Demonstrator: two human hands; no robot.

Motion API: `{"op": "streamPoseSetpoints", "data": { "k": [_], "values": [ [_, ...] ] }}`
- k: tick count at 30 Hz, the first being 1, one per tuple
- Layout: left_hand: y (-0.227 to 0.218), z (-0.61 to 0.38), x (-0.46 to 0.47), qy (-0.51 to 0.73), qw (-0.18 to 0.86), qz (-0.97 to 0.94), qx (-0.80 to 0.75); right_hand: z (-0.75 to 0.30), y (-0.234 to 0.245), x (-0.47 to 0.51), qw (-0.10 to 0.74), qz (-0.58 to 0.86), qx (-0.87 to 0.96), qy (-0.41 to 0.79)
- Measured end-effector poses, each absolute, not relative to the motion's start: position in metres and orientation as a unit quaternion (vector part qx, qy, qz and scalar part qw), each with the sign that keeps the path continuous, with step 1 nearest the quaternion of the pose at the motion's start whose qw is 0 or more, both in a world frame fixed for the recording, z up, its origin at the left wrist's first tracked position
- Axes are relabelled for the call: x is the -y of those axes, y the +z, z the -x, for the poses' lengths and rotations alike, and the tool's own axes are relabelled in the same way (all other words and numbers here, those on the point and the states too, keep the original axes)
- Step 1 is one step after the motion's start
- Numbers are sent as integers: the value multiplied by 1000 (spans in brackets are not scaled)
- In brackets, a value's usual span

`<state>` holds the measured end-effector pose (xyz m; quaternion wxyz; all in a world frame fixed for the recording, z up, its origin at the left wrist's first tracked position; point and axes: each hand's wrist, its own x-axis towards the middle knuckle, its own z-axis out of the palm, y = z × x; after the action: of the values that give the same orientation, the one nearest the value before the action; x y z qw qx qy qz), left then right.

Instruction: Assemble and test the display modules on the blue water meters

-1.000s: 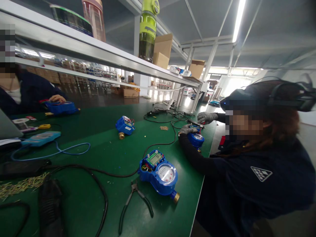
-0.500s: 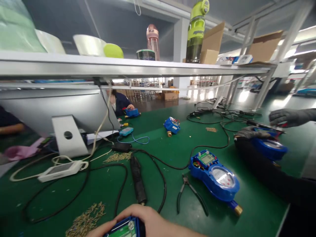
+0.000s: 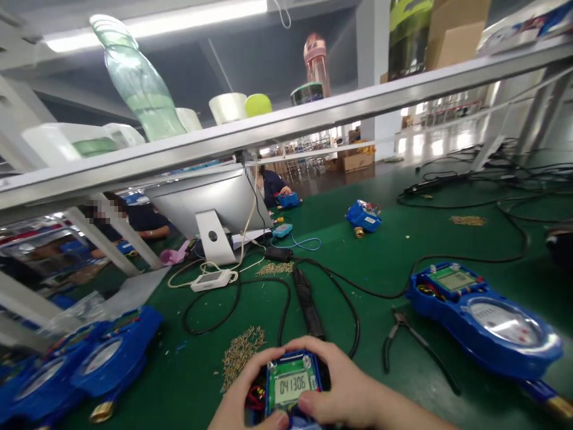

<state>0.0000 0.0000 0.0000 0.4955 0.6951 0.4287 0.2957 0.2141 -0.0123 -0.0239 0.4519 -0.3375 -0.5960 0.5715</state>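
Both my hands hold a blue water meter (image 3: 290, 387) at the bottom edge, its open top showing a green circuit board and a display with digits. My left hand (image 3: 242, 388) cups its left side, my right hand (image 3: 347, 388) wraps its right side with the thumb on the front. A pile of small brass screws (image 3: 242, 351) lies just left of my hands. A black electric screwdriver (image 3: 308, 295) lies on the green mat straight beyond them.
Another open blue meter (image 3: 483, 316) and black pliers (image 3: 414, 340) lie to the right, several blue meters (image 3: 89, 364) at the left. Cables, a white adapter (image 3: 209, 279) and a monitor's back (image 3: 210, 203) stand farther off. A shelf with bottles runs overhead. Other people work behind.
My view swung left and down from the co-worker at the right. My hands with the blue meter came into view at the bottom and rose further into the picture.
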Motion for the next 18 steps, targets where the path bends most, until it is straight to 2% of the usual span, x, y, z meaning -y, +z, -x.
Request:
{"op": "streamPoseSetpoints", "data": {
  "k": [9,15,18],
  "values": [
    [35,7,5,194,482,-752,-405,-213,-17,13,456,302,595,589],
    [39,-5,5,212,401,-776,-438,-212,-16,14,455,306,602,580],
    [40,-13,7,225,394,-765,-457,-212,-17,15,456,315,603,573]
  ]
}}
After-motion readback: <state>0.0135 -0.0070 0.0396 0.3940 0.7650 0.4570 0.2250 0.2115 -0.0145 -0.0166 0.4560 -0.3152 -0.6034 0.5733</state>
